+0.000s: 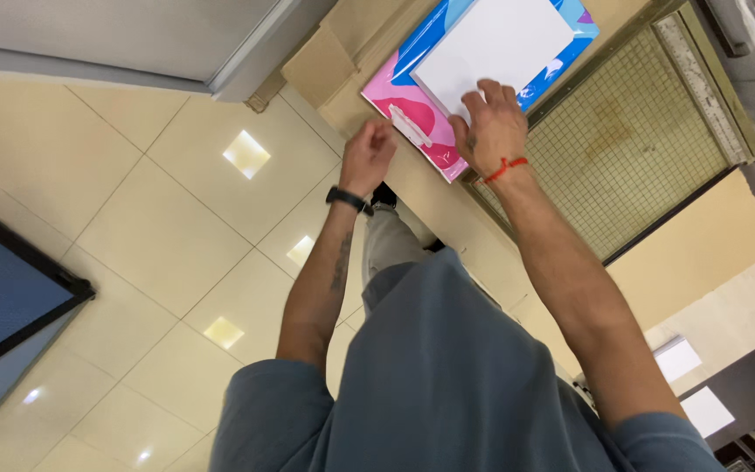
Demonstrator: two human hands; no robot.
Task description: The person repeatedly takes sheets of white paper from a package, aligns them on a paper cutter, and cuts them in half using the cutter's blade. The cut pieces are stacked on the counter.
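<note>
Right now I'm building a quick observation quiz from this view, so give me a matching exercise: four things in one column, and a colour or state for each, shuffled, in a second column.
Column one:
1. left hand
2. right hand
3. folder
4. floor tiles

Column two:
A. pink and blue, with a white sheet on top
B. flat on the white sheet, red thread at the wrist
C. cream, glossy, reflecting ceiling lights
D. closed near the folder's white clip, black band at the wrist

Pairs: 1-D, 2-B, 3-A, 4-C
</note>
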